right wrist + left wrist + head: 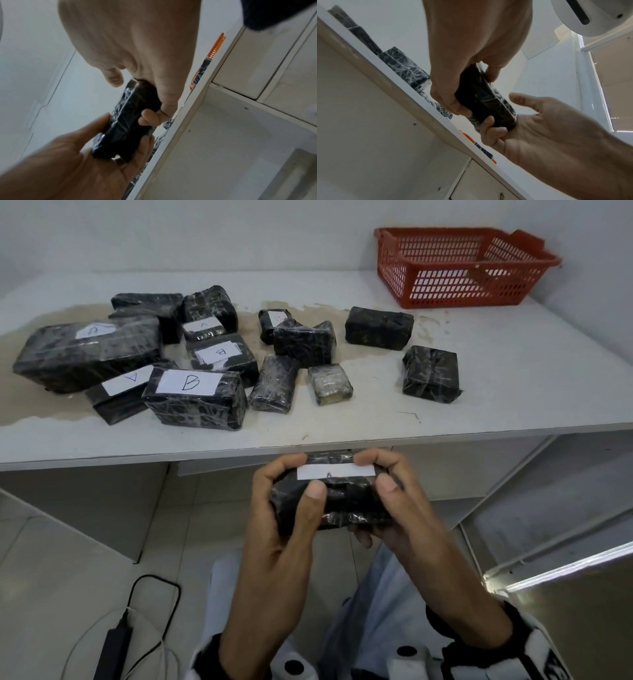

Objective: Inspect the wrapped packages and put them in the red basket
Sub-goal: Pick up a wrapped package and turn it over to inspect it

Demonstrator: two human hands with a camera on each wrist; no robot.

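Observation:
I hold one black, film-wrapped package (342,501) with a white label strip on top, below the table's front edge. My left hand (301,477) grips its left end and my right hand (380,470) grips its right end, with both thumbs on the near face. The left wrist view shows the package (488,102) between the two hands; the right wrist view shows its dark underside (130,119). The red basket (445,292) stands at the table's back right with nothing in it. Several more wrapped packages lie on the table, among them one labelled B (195,398).
The white table (479,392) is stained brown on its left half, under the pile. Two unlabelled packages (431,374) lie nearest the basket. On the floor at lower left sit a black power bank and its cable (116,645). A metal frame (548,570) is at the right.

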